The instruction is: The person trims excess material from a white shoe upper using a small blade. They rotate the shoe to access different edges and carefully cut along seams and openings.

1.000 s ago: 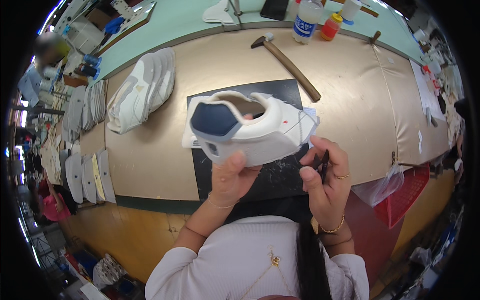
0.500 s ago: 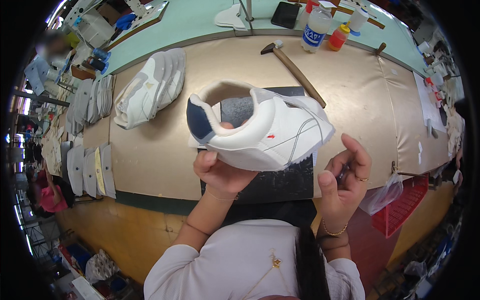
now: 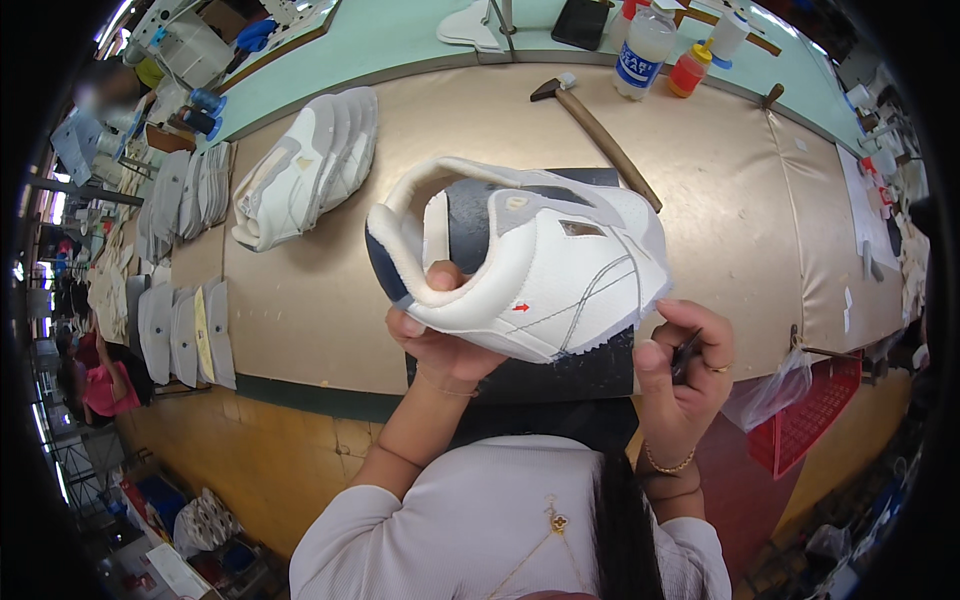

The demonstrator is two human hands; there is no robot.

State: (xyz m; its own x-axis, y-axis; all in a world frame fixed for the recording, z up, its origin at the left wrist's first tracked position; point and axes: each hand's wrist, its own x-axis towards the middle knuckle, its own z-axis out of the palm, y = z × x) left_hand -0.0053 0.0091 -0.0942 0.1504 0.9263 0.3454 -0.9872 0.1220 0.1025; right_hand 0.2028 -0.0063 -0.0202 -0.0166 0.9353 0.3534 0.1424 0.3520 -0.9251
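Your left hand point(image 3: 450, 345) has the white shoe upper point(image 3: 560, 275) by its collar near the heel, in the middle of the frame, one digit inside the opening and the others closed against the outer side. The upper is tilted, its toe to the right, above the black mat point(image 3: 600, 372). A second ago its dark blue heel patch point(image 3: 381, 265) faced you broadly; now you have turned it so that the patch shows only as a narrow band at the left edge. The stitched side, with its red mark point(image 3: 521, 308), lies more open to view, and so does the inside of the collar.

Your right hand point(image 3: 692, 362), right of centre, is half curled around a small dark tool point(image 3: 686, 354), mostly hidden by the fingers. Thumb and forefinger stand slightly parted. Half a second ago this hand was clearly apart from the toe; now the forefinger is just beside the toe edge, and you cannot tell from this view whether it touches.

The stack of uppers point(image 3: 305, 170) at upper left, the hammer point(image 3: 610, 140) at upper right and the clear bottle point(image 3: 644, 50) beyond it keep their arrangement, as does the red basket point(image 3: 808, 410) at lower right.
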